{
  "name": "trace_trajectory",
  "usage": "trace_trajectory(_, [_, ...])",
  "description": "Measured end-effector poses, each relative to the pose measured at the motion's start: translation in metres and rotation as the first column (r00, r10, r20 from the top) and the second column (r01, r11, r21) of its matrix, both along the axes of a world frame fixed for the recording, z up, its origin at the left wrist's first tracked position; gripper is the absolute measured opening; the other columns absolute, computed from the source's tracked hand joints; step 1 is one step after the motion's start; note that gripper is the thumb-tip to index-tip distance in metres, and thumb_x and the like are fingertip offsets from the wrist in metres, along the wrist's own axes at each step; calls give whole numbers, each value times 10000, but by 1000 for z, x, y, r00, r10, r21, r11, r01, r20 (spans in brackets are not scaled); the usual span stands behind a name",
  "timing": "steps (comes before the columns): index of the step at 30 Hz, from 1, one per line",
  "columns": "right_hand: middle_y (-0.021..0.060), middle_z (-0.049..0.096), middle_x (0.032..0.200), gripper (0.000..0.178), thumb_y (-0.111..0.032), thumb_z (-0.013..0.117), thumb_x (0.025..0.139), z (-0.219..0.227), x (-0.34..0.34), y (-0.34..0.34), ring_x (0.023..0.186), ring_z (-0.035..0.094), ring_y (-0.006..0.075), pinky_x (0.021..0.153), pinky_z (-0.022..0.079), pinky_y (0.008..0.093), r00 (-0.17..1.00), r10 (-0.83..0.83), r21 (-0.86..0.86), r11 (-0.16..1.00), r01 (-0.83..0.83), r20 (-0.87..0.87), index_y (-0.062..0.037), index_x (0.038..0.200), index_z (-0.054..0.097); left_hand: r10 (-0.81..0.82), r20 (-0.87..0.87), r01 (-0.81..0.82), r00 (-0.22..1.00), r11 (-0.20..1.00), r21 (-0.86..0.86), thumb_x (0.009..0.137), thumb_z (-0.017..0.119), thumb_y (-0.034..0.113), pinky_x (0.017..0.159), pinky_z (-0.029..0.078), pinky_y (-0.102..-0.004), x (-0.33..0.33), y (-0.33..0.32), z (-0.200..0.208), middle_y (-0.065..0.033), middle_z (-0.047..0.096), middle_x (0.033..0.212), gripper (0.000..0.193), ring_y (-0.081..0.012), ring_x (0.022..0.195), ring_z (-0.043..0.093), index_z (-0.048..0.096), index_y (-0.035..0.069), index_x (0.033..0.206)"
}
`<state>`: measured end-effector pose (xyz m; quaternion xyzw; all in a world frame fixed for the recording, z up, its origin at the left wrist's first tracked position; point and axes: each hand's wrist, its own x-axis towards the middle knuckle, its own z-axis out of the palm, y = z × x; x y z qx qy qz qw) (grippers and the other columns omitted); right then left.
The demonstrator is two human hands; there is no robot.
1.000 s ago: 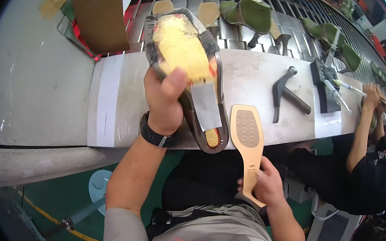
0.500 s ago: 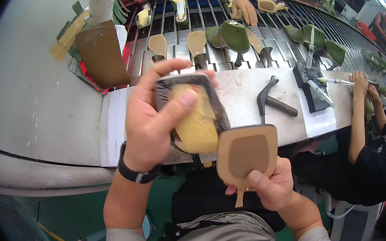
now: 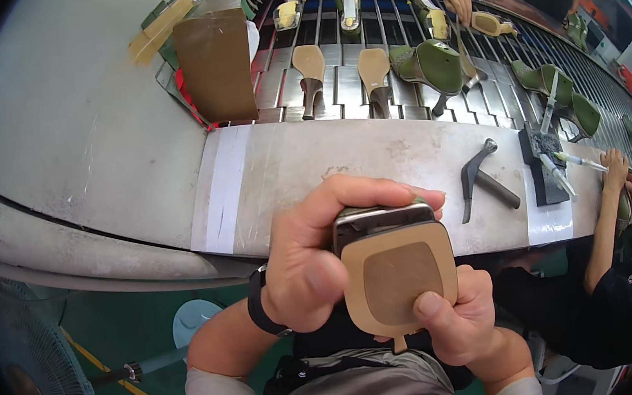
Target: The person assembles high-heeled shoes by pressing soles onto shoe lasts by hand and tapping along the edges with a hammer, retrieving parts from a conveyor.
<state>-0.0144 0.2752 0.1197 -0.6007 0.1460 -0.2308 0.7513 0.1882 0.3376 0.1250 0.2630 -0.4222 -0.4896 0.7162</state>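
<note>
My left hand (image 3: pixel 310 265) is wrapped around the toe end of a dark shoe upper (image 3: pixel 382 223), whose far edge shows between fingers and thumb. Lying over that upper, on the near side, is a tan shoe sole (image 3: pixel 399 286) with a browner middle panel and a narrow tab at its lower end. My right hand (image 3: pixel 461 320) grips the sole from the right, thumb pressed flat on its face. Toe edges of sole and upper nearly line up; whether they touch all along cannot be seen. Most of the upper is hidden behind the sole.
On the pale bench edge (image 3: pixel 286 150) lies a hammer (image 3: pixel 489 182), beside a black block (image 3: pixel 543 169) with syringes (image 3: pixel 559 175). Beyond runs a roller conveyor (image 3: pixel 344 103) carrying tan heeled soles (image 3: pixel 374 69) and green shoes (image 3: pixel 430 66). Co-workers' hands (image 3: pixel 618 168) work right and across; a fan (image 3: pixel 33 366) stands left.
My left hand has brought the upper right and down, turning its yellow underside out of sight behind the sole. The sole stays in my right hand. The view has shifted.
</note>
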Motion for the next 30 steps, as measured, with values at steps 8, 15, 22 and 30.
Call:
trace_trajectory(8, [48, 722, 680, 271, -138, 653, 1062, -4, 1, 9, 570, 611, 58, 511, 480, 246, 997, -64, -65, 996, 66, 34, 51, 907, 769, 41, 207, -15, 977, 992, -126, 879, 851, 436, 1030, 578, -551, 1, 6, -9, -398, 607, 1355, 726, -435, 1248, 668, 500, 10, 1349])
trace_trajectory(15, [33, 670, 630, 301, -141, 663, 1057, 0, 1, 14, 541, 571, 51, 492, 457, 255, 996, -89, -91, 992, 89, 3, 37, 830, 749, 63, 206, -36, 976, 990, -133, 915, 806, 384, 1017, 585, -545, -2, 8, -7, -401, 627, 1321, 626, -429, 1229, 679, 510, 5, 1315])
trace_trajectory(22, [42, 677, 637, 275, -124, 665, 1051, -1, 1, 14, 545, 574, 61, 497, 457, 263, 995, -79, -128, 988, 85, 53, 47, 849, 741, 29, 184, -48, 982, 994, 102, 965, 718, 246, 1030, 583, -508, -2, 23, 21, -402, 621, 1350, 462, -401, 1232, 687, 534, -13, 1301])
trace_trajectory(30, [55, 703, 674, 257, -136, 664, 1055, -6, -3, 13, 572, 592, 65, 514, 469, 259, 991, -105, -71, 991, 110, 79, 75, 931, 742, 5, 286, 7, 958, 999, -41, 909, 755, 118, 1061, 557, -483, 0, 14, 13, -393, 592, 1407, 543, -379, 1248, 682, 518, -34, 1374])
